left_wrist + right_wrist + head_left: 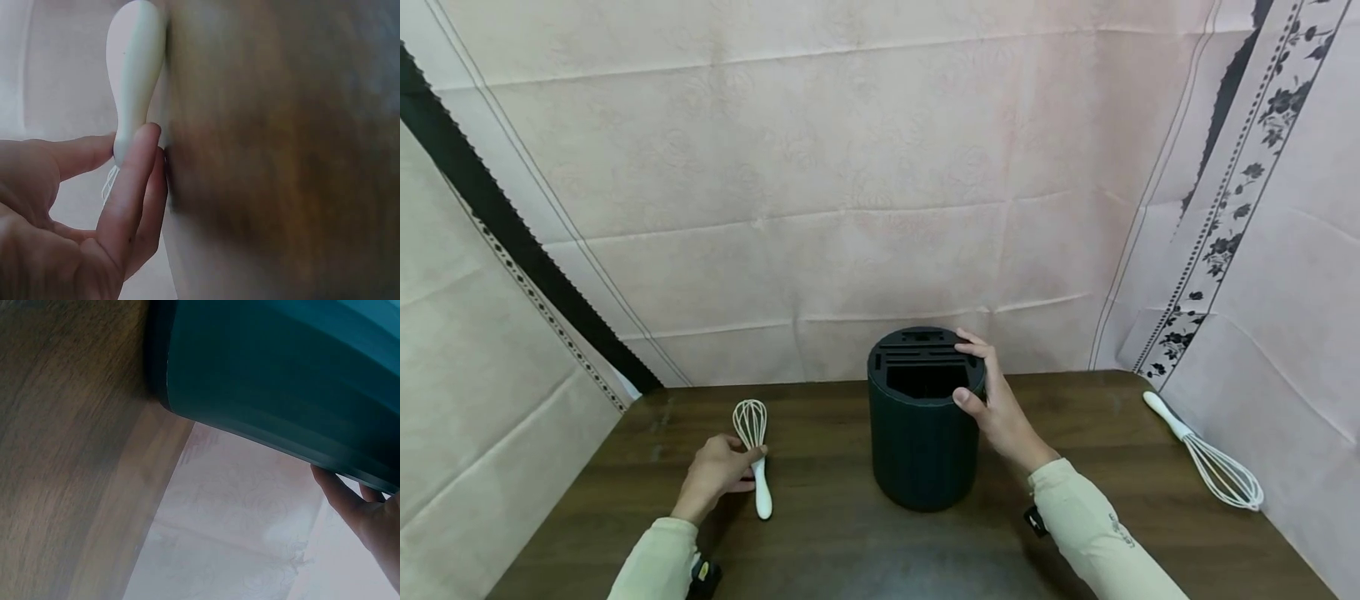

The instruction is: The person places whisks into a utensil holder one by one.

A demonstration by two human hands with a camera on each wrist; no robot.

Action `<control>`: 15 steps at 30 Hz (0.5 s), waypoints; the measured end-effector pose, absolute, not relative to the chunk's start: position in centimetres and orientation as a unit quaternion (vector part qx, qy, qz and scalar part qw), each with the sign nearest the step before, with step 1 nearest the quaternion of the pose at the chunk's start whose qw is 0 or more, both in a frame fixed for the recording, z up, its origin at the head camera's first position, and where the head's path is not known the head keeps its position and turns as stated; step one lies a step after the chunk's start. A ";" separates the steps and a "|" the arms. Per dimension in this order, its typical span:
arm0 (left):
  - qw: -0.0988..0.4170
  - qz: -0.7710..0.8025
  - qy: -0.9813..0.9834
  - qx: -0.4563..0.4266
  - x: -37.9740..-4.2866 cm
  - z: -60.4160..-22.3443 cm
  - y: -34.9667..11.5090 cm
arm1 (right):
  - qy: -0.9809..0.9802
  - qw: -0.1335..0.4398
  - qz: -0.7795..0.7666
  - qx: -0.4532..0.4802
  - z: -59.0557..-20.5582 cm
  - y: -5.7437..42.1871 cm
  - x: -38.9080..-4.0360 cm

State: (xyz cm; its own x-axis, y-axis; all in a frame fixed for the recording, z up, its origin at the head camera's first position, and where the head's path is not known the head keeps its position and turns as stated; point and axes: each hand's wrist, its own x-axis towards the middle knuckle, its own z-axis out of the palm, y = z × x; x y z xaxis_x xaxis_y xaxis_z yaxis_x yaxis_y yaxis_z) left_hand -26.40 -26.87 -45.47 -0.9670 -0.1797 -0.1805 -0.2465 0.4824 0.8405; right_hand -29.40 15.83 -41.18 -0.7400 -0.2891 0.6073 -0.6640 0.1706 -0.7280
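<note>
The whisk (762,492) is at the table's (820,500) left, well apart from the holder (921,458); whether it touches the wood is hard to tell. The left hand (715,473) pinches its neck between thumb and fingers, so it could pivot if the handle catches. The right hand (997,408) grips the holder's right rim; an uneven push might tip it toward the far edge, near the cloth (880,192). Between whisk and holder lies open room. The large whisk (1213,462) rests by the right edge, where a knock could drop it.
</note>
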 end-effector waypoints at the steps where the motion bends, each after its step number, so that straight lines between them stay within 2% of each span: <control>1: 0.036 0.496 0.858 -0.127 -26.4 -45.5 -26.9 | -0.746 0.168 0.560 0.319 -41.2 15.8 -29.4; 7: 0.052 0.527 0.837 -0.140 -26.5 -45.3 -27.0 | -0.739 0.169 0.566 0.324 -41.2 15.4 -29.2; 15: 0.028 0.579 0.808 -0.103 -26.0 -43.6 -25.7 | -0.742 0.171 0.563 0.320 -41.0 15.6 -29.3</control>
State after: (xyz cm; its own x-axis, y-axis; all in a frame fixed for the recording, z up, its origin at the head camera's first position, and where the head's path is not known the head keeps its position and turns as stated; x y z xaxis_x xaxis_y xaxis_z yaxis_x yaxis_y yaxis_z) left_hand -25.95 -25.75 -43.65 -0.9772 -0.1343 -0.1645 -0.1989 0.3078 0.9304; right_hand -29.26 15.62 -41.04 -0.7362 -0.2827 0.6149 -0.6684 0.1612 -0.7261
